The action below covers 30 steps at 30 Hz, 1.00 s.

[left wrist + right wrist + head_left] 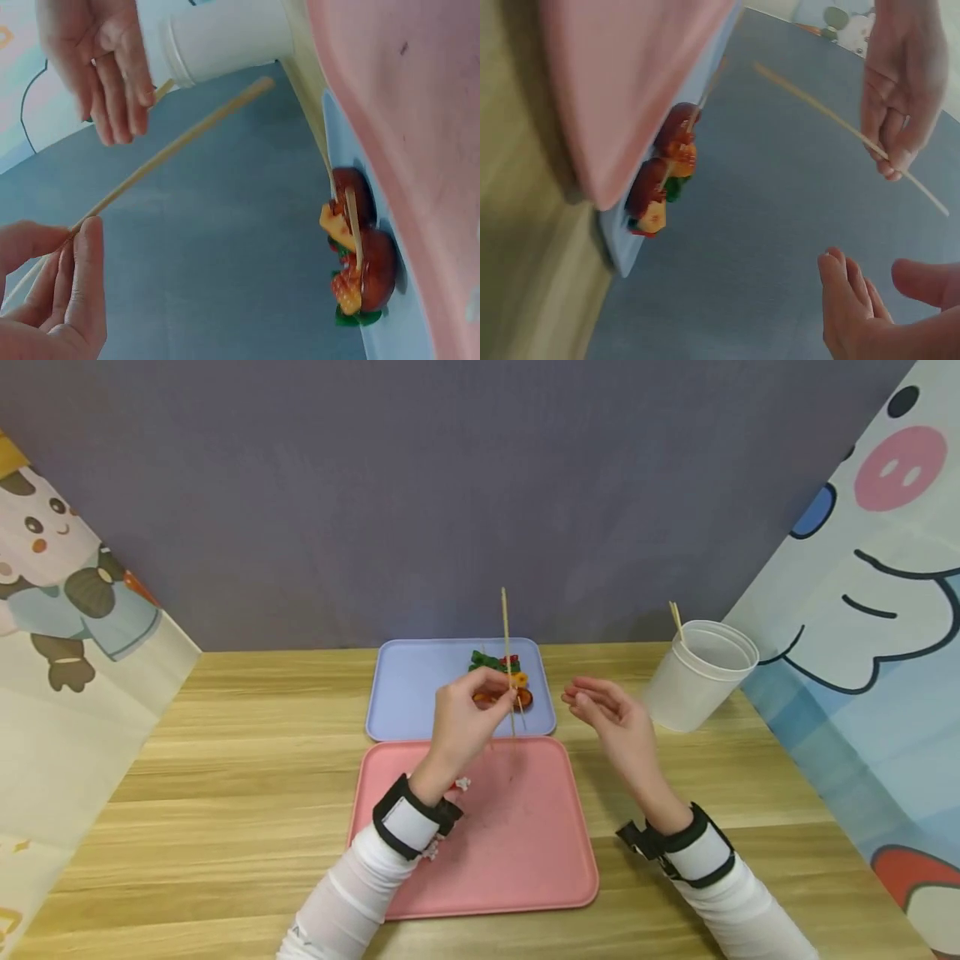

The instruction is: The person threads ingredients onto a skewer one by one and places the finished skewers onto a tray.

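Note:
Between thumb and fingertips, my left hand (468, 708) pinches a thin wooden skewer (506, 622) that stands nearly upright over the trays. Nothing is threaded on the part that shows. To its right, my right hand (621, 722) is raised with relaxed fingers, apart from the skewer and holding nothing. Beyond the left hand, filled skewers (375, 274) lie on the blue tray (412, 685), carrying brown, orange, green and red food pieces. The left hand hides part of them in the head view. Below both hands is the pink tray (528, 852); small red and white pieces (462, 784) show beside the left wrist.
A white bucket (688, 685) stands at the right back of the wooden table (247, 777), with a few thin sticks (677, 617) rising from it. A grey panel (337, 527) closes off the back, and cartoon-printed panels stand at both sides.

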Motion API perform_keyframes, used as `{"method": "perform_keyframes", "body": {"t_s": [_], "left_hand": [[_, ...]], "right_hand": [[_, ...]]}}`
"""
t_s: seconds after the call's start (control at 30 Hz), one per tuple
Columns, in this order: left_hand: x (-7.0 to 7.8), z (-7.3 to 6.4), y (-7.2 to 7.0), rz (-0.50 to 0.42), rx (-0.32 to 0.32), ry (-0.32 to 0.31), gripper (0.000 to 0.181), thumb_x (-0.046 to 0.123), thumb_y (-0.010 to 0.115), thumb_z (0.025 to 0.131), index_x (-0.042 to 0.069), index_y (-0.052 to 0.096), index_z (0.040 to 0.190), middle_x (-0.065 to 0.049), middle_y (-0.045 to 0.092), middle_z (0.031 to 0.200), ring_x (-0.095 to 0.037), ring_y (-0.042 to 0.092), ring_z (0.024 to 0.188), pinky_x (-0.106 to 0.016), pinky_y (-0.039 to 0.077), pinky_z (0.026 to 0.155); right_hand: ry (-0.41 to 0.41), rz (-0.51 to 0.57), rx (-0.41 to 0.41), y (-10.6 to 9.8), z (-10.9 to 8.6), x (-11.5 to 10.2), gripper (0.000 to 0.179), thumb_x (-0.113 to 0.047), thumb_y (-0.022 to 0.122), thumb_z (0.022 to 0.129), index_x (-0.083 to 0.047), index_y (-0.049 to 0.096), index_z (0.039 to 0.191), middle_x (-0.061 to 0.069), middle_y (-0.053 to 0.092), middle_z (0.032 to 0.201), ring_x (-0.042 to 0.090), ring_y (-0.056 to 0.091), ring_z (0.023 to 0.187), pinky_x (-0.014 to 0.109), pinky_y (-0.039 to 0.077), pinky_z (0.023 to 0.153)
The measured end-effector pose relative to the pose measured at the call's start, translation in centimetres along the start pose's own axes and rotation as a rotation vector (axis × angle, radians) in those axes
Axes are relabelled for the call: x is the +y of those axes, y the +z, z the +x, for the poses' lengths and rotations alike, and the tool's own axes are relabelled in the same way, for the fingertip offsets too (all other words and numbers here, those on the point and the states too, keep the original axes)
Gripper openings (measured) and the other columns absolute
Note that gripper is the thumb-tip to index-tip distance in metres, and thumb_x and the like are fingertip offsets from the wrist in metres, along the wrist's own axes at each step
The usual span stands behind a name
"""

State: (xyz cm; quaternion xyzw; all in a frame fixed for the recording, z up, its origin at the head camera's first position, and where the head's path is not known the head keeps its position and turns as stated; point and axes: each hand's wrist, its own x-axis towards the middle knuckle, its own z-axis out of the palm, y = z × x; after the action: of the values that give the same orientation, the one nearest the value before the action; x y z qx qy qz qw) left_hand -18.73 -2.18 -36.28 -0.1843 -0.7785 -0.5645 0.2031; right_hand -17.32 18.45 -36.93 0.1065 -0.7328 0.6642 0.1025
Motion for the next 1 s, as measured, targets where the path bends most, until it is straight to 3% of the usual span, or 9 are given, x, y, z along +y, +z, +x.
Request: {"method": "perform_keyframes", "body": {"t_s": [0.23, 0.53, 0.67, 0.8, 1.0], "left_hand": [[2.2, -0.1, -0.5, -0.191, 0.031, -0.038, 0.011, 0.001, 0.065, 0.08, -0.006, 0.065, 0.09, -0.02, 0.068, 0.088, -0.021, 0.065, 0.079, -0.03, 0.057, 0.065], [0.3, -0.1, 0.6, -0.493, 0.031, -0.11, 0.015, -0.003, 0.064, 0.08, -0.009, 0.062, 0.093, -0.025, 0.066, 0.092, -0.035, 0.064, 0.081, -0.036, 0.057, 0.066], [0.4, -0.3, 0.9, -0.608, 0.0, -0.177, 0.016, -0.009, 0.06, 0.08, -0.014, 0.059, 0.095, -0.03, 0.064, 0.095, -0.045, 0.06, 0.086, -0.038, 0.057, 0.07], [0.4, -0.4, 1.3, -0.66, -0.022, -0.23, 0.02, -0.011, 0.059, 0.08, -0.018, 0.056, 0.098, -0.035, 0.061, 0.097, -0.046, 0.059, 0.089, -0.038, 0.056, 0.072], [0.5, -0.6, 1.6, -0.66, -0.027, -0.24, 0.022, -0.01, 0.06, 0.08, -0.02, 0.055, 0.1, -0.026, 0.064, 0.094, -0.043, 0.06, 0.089, -0.037, 0.056, 0.073]], "right_hand": [[-0.01, -0.136, -0.063, -0.7, -1.4, 0.9, 0.034, -0.014, 0.061, 0.088, 0.007, 0.06, 0.114, 0.027, 0.064, 0.109, 0.013, 0.063, 0.095, 0.018, 0.051, 0.08], [0.016, -0.273, -0.198, -1.3, -3.3, 2.1, 0.031, -0.018, 0.064, 0.085, 0.001, 0.065, 0.109, 0.016, 0.068, 0.105, 0.015, 0.064, 0.094, 0.018, 0.052, 0.077], [0.052, -0.256, -0.223, -1.4, -4.0, 2.4, 0.03, -0.02, 0.065, 0.084, -0.002, 0.067, 0.108, 0.016, 0.069, 0.102, 0.015, 0.065, 0.089, 0.028, 0.055, 0.074], [0.076, -0.194, -0.219, -1.4, -4.3, 2.5, 0.028, -0.016, 0.065, 0.084, 0.001, 0.068, 0.106, 0.019, 0.07, 0.095, 0.017, 0.067, 0.083, 0.04, 0.056, 0.07], [0.065, -0.213, -0.18, -1.4, -4.5, 2.5, 0.022, -0.012, 0.067, 0.082, 0.0, 0.07, 0.099, 0.018, 0.071, 0.088, 0.015, 0.067, 0.077, 0.04, 0.056, 0.066]]}}
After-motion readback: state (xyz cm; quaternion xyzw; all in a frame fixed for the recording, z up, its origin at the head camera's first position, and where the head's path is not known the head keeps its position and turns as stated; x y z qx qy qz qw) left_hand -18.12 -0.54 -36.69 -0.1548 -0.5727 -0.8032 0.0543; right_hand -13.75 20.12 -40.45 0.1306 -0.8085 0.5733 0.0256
